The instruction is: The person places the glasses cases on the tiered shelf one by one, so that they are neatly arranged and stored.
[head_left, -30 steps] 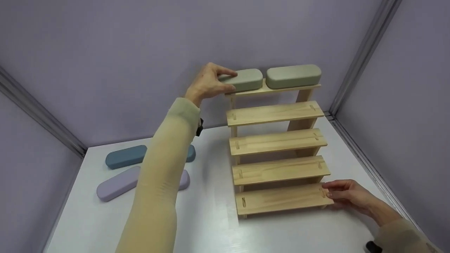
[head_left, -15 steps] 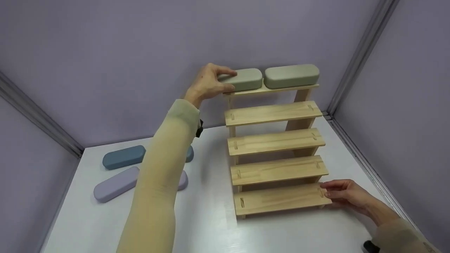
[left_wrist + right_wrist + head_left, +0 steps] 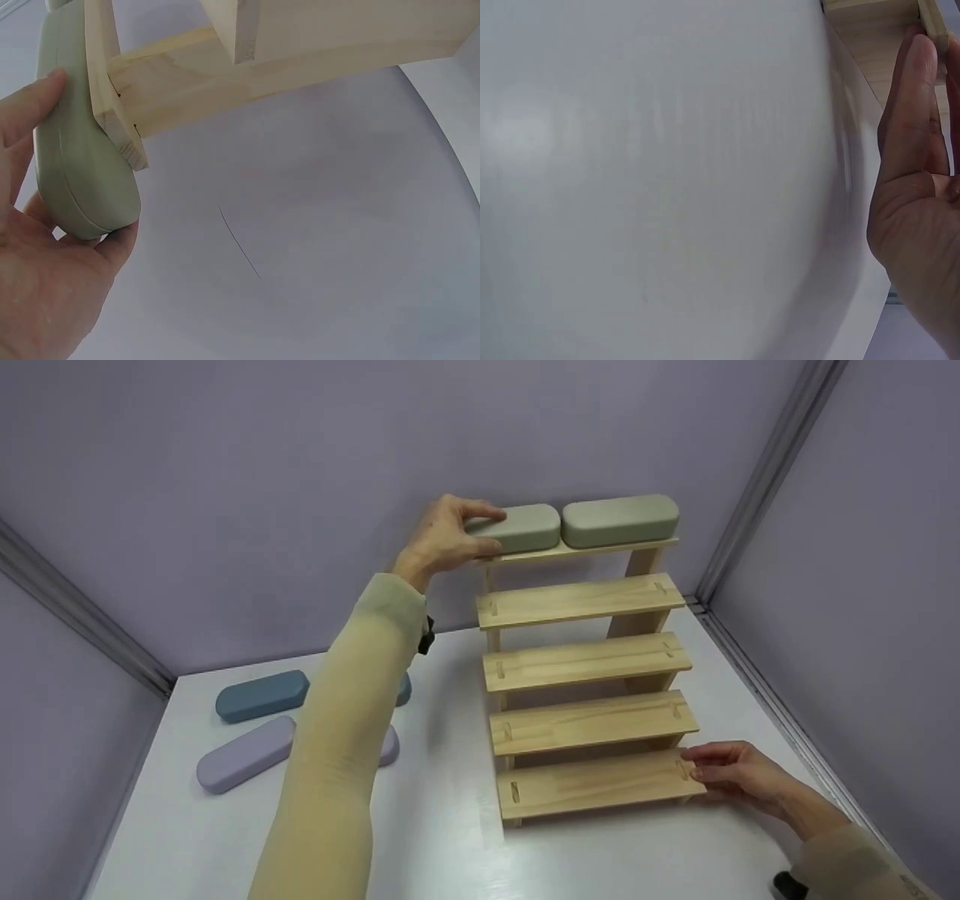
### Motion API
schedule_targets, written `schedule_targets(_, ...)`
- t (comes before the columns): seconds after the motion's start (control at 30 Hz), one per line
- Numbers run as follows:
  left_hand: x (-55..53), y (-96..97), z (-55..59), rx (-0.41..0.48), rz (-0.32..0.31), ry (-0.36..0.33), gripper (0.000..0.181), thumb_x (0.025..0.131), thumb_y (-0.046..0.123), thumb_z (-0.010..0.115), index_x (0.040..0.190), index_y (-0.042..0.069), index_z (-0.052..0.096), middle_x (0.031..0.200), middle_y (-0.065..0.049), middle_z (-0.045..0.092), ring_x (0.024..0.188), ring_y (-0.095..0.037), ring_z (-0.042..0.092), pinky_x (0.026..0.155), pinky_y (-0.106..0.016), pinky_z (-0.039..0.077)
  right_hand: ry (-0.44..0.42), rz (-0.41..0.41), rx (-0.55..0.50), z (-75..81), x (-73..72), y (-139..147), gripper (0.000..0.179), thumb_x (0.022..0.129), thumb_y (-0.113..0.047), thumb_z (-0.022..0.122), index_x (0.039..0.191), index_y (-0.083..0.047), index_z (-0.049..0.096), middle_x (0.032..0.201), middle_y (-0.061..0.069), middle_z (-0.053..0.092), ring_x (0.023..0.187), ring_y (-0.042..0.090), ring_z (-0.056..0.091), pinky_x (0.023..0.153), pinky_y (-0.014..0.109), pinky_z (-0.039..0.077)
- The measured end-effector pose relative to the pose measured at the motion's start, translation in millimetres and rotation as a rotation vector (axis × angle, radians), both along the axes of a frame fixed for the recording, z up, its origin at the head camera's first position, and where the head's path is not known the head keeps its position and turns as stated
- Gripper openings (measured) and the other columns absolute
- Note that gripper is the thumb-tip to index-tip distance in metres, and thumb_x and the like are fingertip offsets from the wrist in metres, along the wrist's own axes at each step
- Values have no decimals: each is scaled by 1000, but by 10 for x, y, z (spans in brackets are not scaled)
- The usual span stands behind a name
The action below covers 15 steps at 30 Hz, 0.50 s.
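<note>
On the top step of a five-tier wooden rack [image 3: 589, 661], my left hand [image 3: 442, 538] grips the left end of a sage green glasses case [image 3: 527, 528]. The thumb lies on its front side and a finger on top. A second green glasses case [image 3: 621, 520] sits right beside it on the same step. In the left wrist view the held case [image 3: 86, 169] shows a seam and overhangs the step's end. My right hand [image 3: 750, 780] pinches the right end of the lowest step [image 3: 600, 784] between thumb and fingers.
Left on the white table [image 3: 450, 840] lie a blue case [image 3: 262, 696] and a lilac case [image 3: 246, 754]. Behind my left sleeve [image 3: 337, 735] another blue one [image 3: 404, 688] and another lilac one [image 3: 389, 747] partly show. Purple walls [image 3: 300, 495] stand behind and at both sides.
The gripped green case has slid slightly right along the top step, narrowing the gap to its neighbour. My right hand keeps its hold on the rack; the whole view has shifted a little.
</note>
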<state>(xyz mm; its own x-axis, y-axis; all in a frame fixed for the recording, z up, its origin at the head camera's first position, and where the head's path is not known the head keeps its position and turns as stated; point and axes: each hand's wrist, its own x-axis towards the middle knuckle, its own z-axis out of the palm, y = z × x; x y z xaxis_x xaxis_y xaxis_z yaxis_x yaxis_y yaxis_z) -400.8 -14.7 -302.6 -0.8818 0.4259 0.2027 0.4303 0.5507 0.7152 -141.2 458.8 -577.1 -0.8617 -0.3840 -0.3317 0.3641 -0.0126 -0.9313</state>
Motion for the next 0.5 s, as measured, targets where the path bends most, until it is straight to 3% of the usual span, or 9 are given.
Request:
schedule_targets(0.2,8,15,-11,10,-4,-10,49,93,14,88,141,19,80,157,-5,72,134,-23,66,113,-38,55,0,8,-2,-8,-11,-12,42,110,2,63,129,-28,86,122,-16,82,97,3,81,85,27,69)
schedule_targets(0.5,26,-123,-64,41,-29,51,62,94,19,86,153,12,70,168,-11,62,158,-29,55,134,-42,42,7,23,-48,-25,-69,-23,44,110,5,61,130,-25,85,125,-14,84,100,6,82,84,26,69)
